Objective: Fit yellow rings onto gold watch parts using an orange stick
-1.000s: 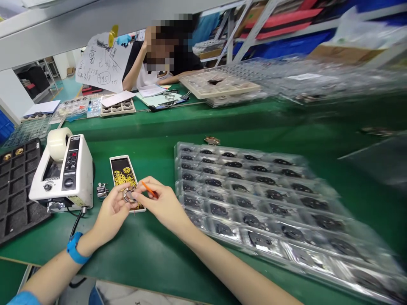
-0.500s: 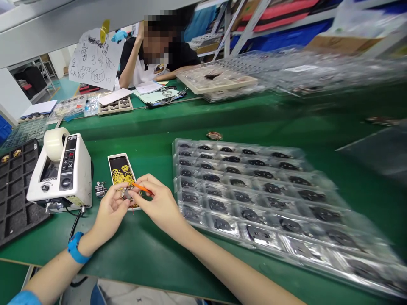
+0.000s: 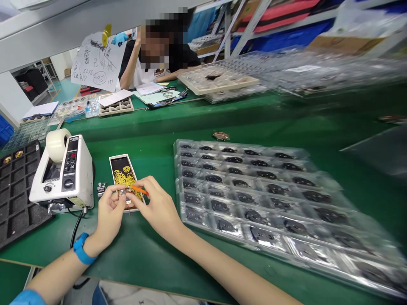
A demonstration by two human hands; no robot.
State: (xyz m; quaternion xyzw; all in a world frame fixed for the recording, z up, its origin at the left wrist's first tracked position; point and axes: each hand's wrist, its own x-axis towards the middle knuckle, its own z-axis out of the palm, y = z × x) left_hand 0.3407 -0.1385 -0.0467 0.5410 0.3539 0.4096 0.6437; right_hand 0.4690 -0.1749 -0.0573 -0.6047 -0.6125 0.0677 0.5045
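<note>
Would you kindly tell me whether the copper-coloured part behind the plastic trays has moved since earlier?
Yes: against the plastic trays, the copper-coloured part has shifted right, from beyond their second column from the left toward the third.

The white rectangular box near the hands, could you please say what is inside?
The white box holds thin yellow ring-shaped pieces over a black bottom. The left hand and right hand hide part of its near half.

Workshop; green workbench (image 3: 143, 258); tape dispenser (image 3: 84, 186); compartmented parts tray (image 3: 208, 220)
</note>
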